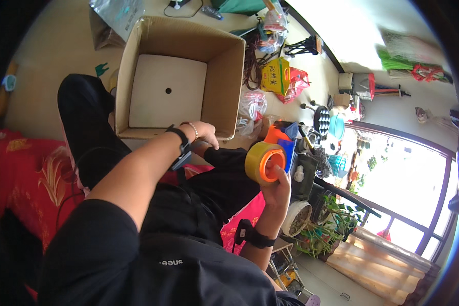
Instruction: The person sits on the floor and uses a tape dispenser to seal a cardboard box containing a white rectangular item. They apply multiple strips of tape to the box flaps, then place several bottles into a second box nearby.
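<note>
An open cardboard box point(223, 84) stands before me. Its pale flat bottom point(168, 109) has a small dark round hole at the middle. My left hand point(204, 133) lies over the near rim, fingers bent downward; whether it grips the cardboard is unclear. To the right of the box, my right hand point(277, 187) holds a tape dispenser point(288, 151) with orange and blue parts. Its wide roll of yellowish packing tape point(253, 163) faces me, with fingers at the orange hub. The dispenser's far end is partly hidden behind the roll.
My black-trousered legs flank the box's near side. Plastic bags point(252, 105), a yellow bag point(275, 76) and cords lie right of it. A clear plastic bag point(118, 15) is at its far left. A white bucket point(296, 218) and leafy plant point(321, 233) stand beyond my right arm. Red floral fabric point(26, 172) lies left.
</note>
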`<action>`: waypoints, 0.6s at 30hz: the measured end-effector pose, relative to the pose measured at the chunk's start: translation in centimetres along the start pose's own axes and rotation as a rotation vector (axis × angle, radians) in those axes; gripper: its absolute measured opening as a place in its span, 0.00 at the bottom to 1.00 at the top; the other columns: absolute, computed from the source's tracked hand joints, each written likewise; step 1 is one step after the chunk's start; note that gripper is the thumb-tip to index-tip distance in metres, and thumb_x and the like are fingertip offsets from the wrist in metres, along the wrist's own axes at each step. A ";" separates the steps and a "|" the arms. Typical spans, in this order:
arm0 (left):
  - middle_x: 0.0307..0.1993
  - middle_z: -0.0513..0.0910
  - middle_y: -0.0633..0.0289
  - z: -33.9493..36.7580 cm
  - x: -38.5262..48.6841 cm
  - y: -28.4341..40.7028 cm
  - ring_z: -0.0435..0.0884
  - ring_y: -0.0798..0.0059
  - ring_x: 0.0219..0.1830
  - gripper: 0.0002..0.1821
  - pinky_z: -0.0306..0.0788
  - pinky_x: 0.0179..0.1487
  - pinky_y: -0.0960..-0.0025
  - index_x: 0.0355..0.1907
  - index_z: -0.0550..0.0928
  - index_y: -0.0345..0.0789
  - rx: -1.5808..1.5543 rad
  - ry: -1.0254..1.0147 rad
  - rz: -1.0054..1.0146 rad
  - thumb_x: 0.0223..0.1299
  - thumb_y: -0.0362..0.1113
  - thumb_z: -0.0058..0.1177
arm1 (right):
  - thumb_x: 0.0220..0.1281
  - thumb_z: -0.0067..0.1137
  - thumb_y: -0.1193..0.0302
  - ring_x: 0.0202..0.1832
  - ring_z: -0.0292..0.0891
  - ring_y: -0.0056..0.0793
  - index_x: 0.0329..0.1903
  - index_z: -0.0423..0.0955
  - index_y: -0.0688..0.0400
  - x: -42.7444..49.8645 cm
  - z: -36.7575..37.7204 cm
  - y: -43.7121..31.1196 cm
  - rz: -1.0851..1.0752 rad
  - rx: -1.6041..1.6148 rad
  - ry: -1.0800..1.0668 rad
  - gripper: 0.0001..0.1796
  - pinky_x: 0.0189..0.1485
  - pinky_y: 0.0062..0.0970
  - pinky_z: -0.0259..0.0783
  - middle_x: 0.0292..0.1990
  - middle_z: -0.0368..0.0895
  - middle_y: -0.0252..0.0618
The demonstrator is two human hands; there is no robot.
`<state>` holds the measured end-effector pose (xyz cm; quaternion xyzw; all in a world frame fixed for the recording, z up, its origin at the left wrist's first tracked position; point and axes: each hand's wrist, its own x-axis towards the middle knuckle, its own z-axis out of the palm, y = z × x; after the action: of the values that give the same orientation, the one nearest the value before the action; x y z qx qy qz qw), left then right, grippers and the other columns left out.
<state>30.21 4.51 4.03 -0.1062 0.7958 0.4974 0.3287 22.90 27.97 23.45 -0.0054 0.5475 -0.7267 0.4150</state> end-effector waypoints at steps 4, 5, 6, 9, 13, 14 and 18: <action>0.63 0.76 0.45 -1.6 -3.2 2.0 0.76 0.59 0.63 0.46 0.70 0.65 0.63 0.66 0.70 0.25 -0.634 0.305 0.411 0.55 0.59 0.67 | 0.65 0.55 0.72 0.49 0.81 0.38 0.60 0.68 0.65 -0.7 0.9 0.9 0.088 0.071 0.067 0.22 0.55 0.37 0.77 0.50 0.80 0.46; 0.67 0.71 0.46 -2.1 -4.1 2.8 0.73 0.62 0.65 0.48 0.69 0.65 0.64 0.69 0.65 0.26 -0.925 0.157 0.482 0.56 0.56 0.68 | 0.65 0.55 0.73 0.46 0.82 0.36 0.59 0.69 0.65 -1.0 1.2 1.2 0.129 0.099 0.075 0.21 0.52 0.35 0.79 0.47 0.81 0.45; 0.69 0.68 0.47 -2.6 -5.0 3.5 0.72 0.64 0.66 0.49 0.69 0.65 0.66 0.71 0.61 0.27 -1.013 0.130 0.495 0.56 0.52 0.68 | 0.68 0.52 0.68 0.58 0.77 0.46 0.64 0.66 0.65 -0.9 1.4 1.6 0.187 0.184 0.015 0.25 0.62 0.46 0.73 0.57 0.78 0.49; 0.72 0.63 0.49 -3.3 -7.2 5.2 0.72 0.70 0.63 0.49 0.71 0.60 0.70 0.74 0.57 0.30 -1.131 0.089 0.609 0.58 0.48 0.69 | 0.69 0.50 0.67 0.57 0.78 0.46 0.64 0.67 0.64 -1.2 1.7 2.6 0.344 0.414 -0.046 0.25 0.61 0.50 0.74 0.56 0.78 0.49; 0.70 0.64 0.49 -3.3 -9.1 5.9 0.67 0.68 0.69 0.51 0.68 0.66 0.65 0.75 0.55 0.34 -1.303 0.054 0.738 0.55 0.44 0.71 | 0.72 0.43 0.59 0.55 0.77 0.55 0.65 0.66 0.64 -1.4 1.5 4.3 0.521 0.617 -0.223 0.27 0.57 0.54 0.76 0.57 0.76 0.57; 0.66 0.68 0.53 -3.2 -9.5 5.8 0.70 0.71 0.65 0.43 0.70 0.64 0.64 0.71 0.63 0.35 -1.333 0.122 0.720 0.57 0.44 0.69 | 0.72 0.42 0.56 0.55 0.76 0.59 0.65 0.66 0.65 -1.3 1.4 4.7 0.543 0.687 -0.284 0.29 0.56 0.54 0.77 0.59 0.73 0.61; 0.57 0.76 0.60 -3.4 -10.3 5.4 0.76 0.76 0.56 0.27 0.74 0.58 0.69 0.59 0.74 0.36 -1.408 0.225 0.544 0.61 0.42 0.66 | 0.72 0.46 0.62 0.52 0.81 0.48 0.63 0.67 0.62 -1.5 1.4 5.2 0.535 0.559 -0.201 0.23 0.50 0.56 0.79 0.54 0.80 0.50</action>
<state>34.00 2.60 15.42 -0.1407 0.3177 0.9371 -0.0339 27.61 27.45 20.53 0.1793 0.2672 -0.7098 0.6266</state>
